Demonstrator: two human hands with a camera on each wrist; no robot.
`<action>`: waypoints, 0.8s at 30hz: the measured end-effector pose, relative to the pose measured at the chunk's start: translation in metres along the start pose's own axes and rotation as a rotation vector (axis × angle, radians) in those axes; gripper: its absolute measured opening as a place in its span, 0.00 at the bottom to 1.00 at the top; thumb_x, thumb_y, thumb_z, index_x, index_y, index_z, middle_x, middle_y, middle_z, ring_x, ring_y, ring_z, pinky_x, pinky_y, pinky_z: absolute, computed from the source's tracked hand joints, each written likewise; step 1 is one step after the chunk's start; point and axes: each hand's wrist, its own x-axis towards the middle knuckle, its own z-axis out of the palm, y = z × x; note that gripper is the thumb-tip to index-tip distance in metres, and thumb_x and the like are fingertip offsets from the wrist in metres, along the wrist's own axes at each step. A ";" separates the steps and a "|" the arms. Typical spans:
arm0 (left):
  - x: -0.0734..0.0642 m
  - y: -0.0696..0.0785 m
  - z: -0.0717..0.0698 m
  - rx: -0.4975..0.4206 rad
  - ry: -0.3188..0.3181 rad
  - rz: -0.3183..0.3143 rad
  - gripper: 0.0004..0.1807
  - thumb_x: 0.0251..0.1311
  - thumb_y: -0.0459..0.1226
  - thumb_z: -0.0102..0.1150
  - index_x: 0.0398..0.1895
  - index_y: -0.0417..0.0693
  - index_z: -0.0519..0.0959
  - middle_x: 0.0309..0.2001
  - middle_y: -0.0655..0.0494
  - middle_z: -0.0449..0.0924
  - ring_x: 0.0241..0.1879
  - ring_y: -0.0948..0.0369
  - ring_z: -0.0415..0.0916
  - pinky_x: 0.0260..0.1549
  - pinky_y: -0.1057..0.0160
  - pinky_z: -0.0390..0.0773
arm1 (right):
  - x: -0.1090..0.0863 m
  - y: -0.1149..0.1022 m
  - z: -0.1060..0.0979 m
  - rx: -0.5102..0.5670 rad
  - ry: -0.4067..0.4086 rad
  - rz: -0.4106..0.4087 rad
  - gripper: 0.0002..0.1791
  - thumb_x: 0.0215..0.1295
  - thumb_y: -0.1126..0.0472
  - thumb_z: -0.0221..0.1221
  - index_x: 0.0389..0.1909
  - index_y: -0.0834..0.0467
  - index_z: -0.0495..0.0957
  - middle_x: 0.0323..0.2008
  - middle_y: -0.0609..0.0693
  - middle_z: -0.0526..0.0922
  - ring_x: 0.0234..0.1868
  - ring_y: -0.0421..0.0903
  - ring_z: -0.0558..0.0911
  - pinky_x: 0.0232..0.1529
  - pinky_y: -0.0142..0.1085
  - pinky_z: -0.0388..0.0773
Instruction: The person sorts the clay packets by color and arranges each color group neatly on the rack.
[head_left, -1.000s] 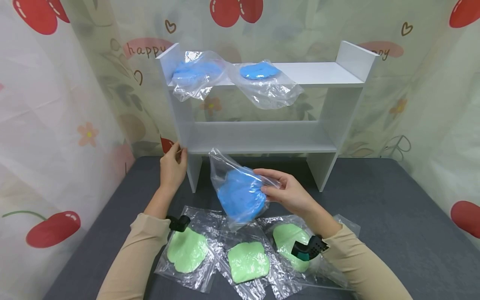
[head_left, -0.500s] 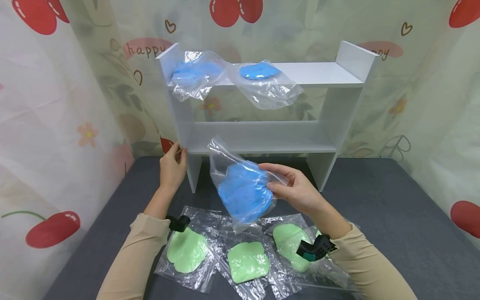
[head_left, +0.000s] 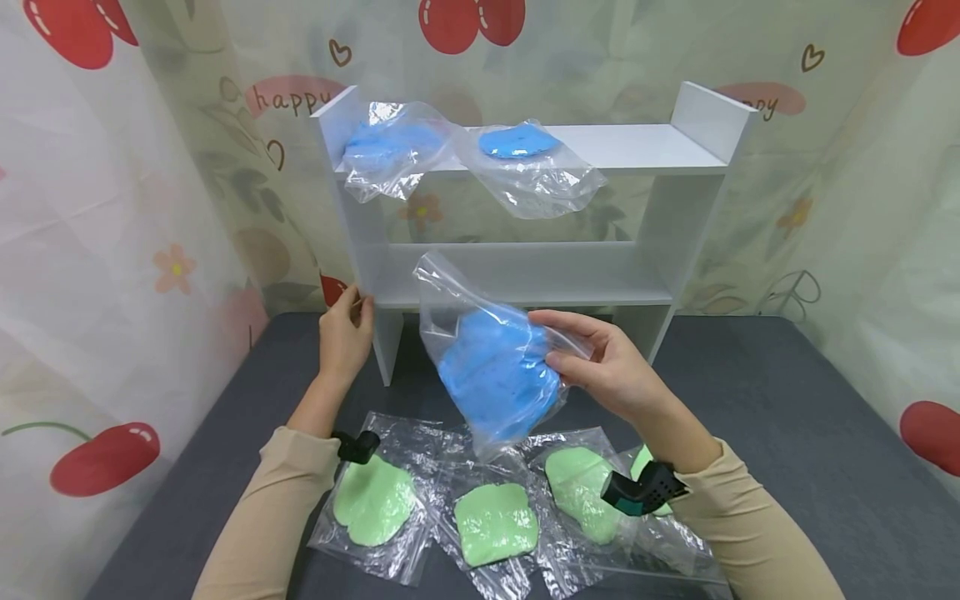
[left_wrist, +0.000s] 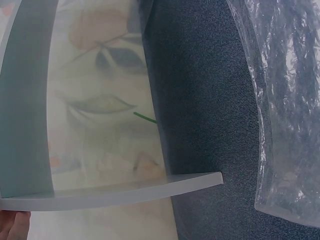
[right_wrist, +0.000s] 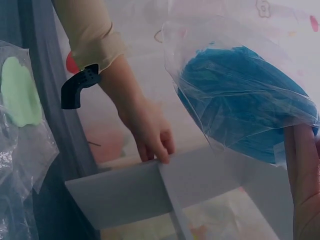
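My right hand (head_left: 611,367) pinches a clear zip bag holding a flat blue slime-like lump (head_left: 498,371), raised in front of the shelf unit. The right wrist view shows its fingers (right_wrist: 305,165) at the edge of the bagged blue lump (right_wrist: 240,97). My left hand (head_left: 347,337) rests its fingertips against the outer left side of the white shelf unit (head_left: 525,287), at the middle board's height. In the left wrist view, its fingertips (left_wrist: 15,225) show beside the side panel (left_wrist: 125,196). Two more bagged blue lumps, one left (head_left: 393,143) and one right (head_left: 519,142), lie on the top board.
Several bagged pale green lumps lie in a row on the dark table (head_left: 787,417), among them a left one (head_left: 375,500), a middle one (head_left: 497,523) and one (head_left: 581,492) near my right sleeve. Patterned curtain (head_left: 97,250) surrounds the table.
My right hand has moved up and to the right with the bagged blue lump, uncovering more of the green lump at the far right. My left hand stays at the shelf's side.
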 end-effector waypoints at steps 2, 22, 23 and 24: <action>0.000 0.000 0.000 0.001 0.000 0.000 0.18 0.65 0.31 0.49 0.57 0.35 0.72 0.51 0.34 0.78 0.48 0.44 0.79 0.44 0.48 0.80 | 0.001 -0.004 0.001 -0.003 -0.011 -0.022 0.24 0.65 0.73 0.51 0.57 0.47 0.74 0.46 0.40 0.77 0.33 0.32 0.75 0.28 0.24 0.75; 0.000 0.002 -0.001 0.014 -0.015 -0.015 0.18 0.66 0.31 0.48 0.57 0.35 0.72 0.52 0.34 0.77 0.49 0.44 0.79 0.45 0.49 0.80 | 0.006 -0.061 0.007 -0.062 0.048 -0.177 0.23 0.63 0.74 0.52 0.57 0.53 0.74 0.53 0.45 0.76 0.31 0.33 0.76 0.29 0.21 0.76; 0.000 0.001 -0.001 0.014 -0.016 -0.015 0.18 0.66 0.31 0.48 0.57 0.35 0.72 0.52 0.34 0.77 0.50 0.44 0.79 0.45 0.49 0.80 | 0.007 -0.064 0.006 -0.056 0.050 -0.188 0.23 0.63 0.74 0.52 0.57 0.53 0.74 0.54 0.45 0.75 0.31 0.34 0.76 0.29 0.21 0.76; 0.000 0.001 -0.001 0.013 -0.017 -0.015 0.18 0.66 0.31 0.48 0.57 0.35 0.72 0.52 0.34 0.77 0.49 0.44 0.79 0.45 0.49 0.80 | 0.007 -0.066 0.006 -0.046 0.048 -0.199 0.23 0.63 0.74 0.52 0.57 0.53 0.74 0.54 0.46 0.75 0.32 0.35 0.76 0.29 0.22 0.76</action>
